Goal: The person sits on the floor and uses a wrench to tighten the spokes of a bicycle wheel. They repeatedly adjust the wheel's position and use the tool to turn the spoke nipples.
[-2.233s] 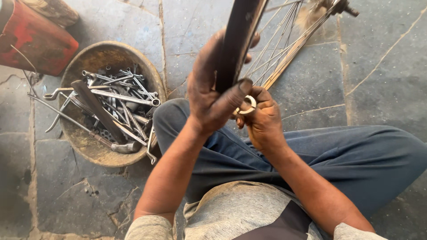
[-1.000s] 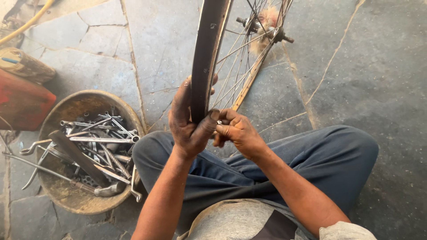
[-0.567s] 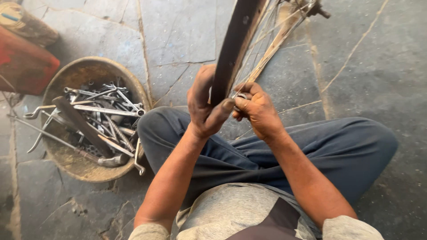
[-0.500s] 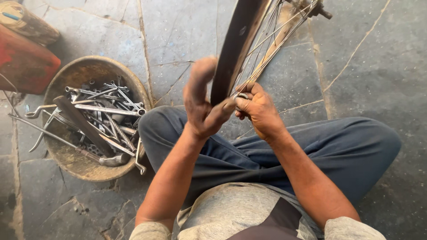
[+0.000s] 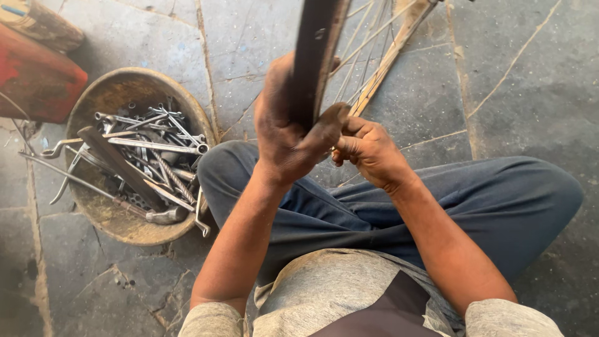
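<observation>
- Seated cross-legged in dark blue trousers [image 5: 399,206], knees spread at 3 and 9 o'clock.
- Best done with rim steadied firmly and spokes worked one at a time, in small moves.
- Left hand [image 5: 288,134] clenched around dark wheel rim [image 5: 315,56], upright at 12 o'clock.
- Right hand [image 5: 369,150] curled shut at spokes [image 5: 368,47] just beside rim; anything pinched inside hidden.
- At 10 o'clock, round pan [image 5: 115,93] of wrenches [image 5: 146,150].

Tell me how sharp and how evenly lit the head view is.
Head view: soft daylight, no glare; the bowl of wrenches is crisp, the left hand on the wheel rim is slightly smeared, the right hand sharper; the bottom left floor lies in shadow.
</observation>
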